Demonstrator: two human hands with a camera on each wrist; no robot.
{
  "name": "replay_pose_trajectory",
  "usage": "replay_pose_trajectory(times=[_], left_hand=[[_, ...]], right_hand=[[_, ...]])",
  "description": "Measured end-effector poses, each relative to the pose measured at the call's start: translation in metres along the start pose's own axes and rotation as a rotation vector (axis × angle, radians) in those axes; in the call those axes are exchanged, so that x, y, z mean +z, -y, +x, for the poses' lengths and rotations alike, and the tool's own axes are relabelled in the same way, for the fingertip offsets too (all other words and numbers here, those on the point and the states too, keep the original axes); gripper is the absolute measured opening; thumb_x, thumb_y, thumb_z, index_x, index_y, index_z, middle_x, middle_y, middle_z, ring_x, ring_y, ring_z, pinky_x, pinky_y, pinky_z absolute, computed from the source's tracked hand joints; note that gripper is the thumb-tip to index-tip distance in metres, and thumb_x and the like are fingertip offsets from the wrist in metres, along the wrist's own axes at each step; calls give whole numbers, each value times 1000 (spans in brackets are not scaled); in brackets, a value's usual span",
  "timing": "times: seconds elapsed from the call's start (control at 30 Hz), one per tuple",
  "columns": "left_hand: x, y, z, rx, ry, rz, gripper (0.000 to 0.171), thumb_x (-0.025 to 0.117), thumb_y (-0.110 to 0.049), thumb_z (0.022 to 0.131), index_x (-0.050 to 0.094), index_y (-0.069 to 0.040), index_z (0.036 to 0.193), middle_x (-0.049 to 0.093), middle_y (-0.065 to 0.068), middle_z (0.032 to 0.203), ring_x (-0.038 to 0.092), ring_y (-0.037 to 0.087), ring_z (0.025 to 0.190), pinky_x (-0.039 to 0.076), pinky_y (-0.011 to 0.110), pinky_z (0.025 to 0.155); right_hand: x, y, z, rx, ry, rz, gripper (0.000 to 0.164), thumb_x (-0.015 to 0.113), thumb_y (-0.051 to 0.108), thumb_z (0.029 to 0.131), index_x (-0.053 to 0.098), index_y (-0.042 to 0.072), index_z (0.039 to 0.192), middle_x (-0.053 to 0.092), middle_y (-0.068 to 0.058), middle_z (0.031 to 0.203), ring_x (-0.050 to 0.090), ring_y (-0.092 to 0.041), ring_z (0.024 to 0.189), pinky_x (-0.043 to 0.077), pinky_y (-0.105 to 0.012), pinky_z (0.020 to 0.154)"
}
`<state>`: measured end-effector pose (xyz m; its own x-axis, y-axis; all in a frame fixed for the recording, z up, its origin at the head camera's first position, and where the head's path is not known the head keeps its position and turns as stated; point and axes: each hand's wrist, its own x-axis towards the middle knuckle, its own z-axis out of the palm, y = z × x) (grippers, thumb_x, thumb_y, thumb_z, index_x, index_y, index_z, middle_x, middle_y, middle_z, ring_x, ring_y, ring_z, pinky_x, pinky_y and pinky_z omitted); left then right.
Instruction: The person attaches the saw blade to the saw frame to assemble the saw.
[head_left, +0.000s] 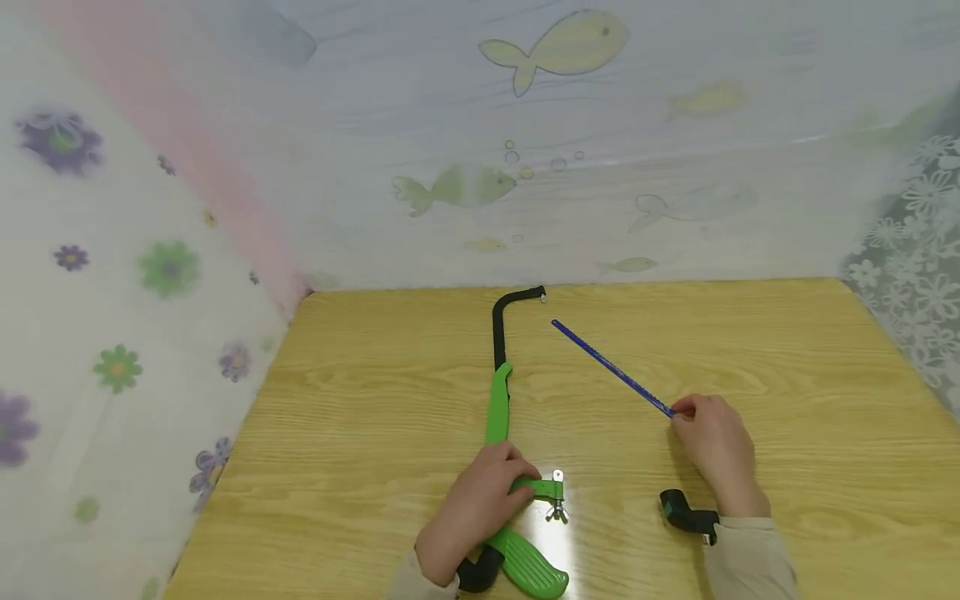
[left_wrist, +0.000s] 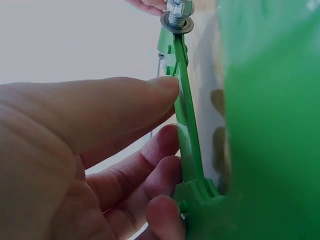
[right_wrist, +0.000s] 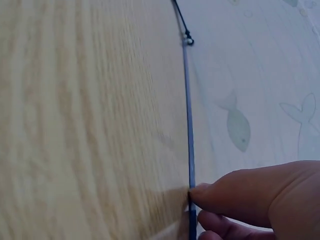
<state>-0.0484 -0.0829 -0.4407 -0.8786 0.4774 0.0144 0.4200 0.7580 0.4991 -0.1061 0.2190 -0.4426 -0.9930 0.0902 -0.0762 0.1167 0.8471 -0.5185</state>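
Observation:
A hacksaw frame with a green handle [head_left: 534, 567] and a bent black front bar [head_left: 499, 333] lies lengthwise on the table. My left hand [head_left: 483, 496] grips its green lower arm, thumb on one side and fingers on the other, close to the wing nut [head_left: 557, 512] and blade pin. That green arm [left_wrist: 185, 115] runs between thumb and fingers in the left wrist view. To the right, my right hand [head_left: 716, 442] pinches the near end of a blue hacksaw blade [head_left: 611, 367]. The blade slants away toward the frame's far tip [head_left: 542, 293], apart from it.
The wood-grain table [head_left: 360, 417] meets a wall covering [head_left: 420, 242] printed with fish at the back. A flower-patterned covering [head_left: 120, 317] stands along the left side, and a white floral curtain [head_left: 922, 258] hangs at the right edge.

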Motion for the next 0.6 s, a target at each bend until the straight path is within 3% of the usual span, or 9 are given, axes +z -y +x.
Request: replay_pose_trajectory(times=[0.17,0.43,0.6], left_hand=[[3,0,0,-5,-5,-13,15,62,-26,83,65,-23,97,50,-10,96,45,10,91,41,23,74],[3,1,-1,34,10,57,18,65,-31,80,64,-24,96,51,-10,93,42,9,84,41,20,71],[2,1,-1,37,5,66,16,64,-25,81,64,-23,97,52,-10,93,43,9,84,41,20,72]], right_hand=[[-3,-1,4,-17,60,8,20,54,12,84,63,1,98,57,-16,95,50,-26,76,37,-33,56],[-5,-4,3,-69,94,25,13,57,9,82,60,2,93,58,-10,87,52,-25,76,39,-39,65],[-8,-6,5,-106,157,27,18,59,11,83,58,1,98,57,-5,82,49,-20,70,36,-34,62]])
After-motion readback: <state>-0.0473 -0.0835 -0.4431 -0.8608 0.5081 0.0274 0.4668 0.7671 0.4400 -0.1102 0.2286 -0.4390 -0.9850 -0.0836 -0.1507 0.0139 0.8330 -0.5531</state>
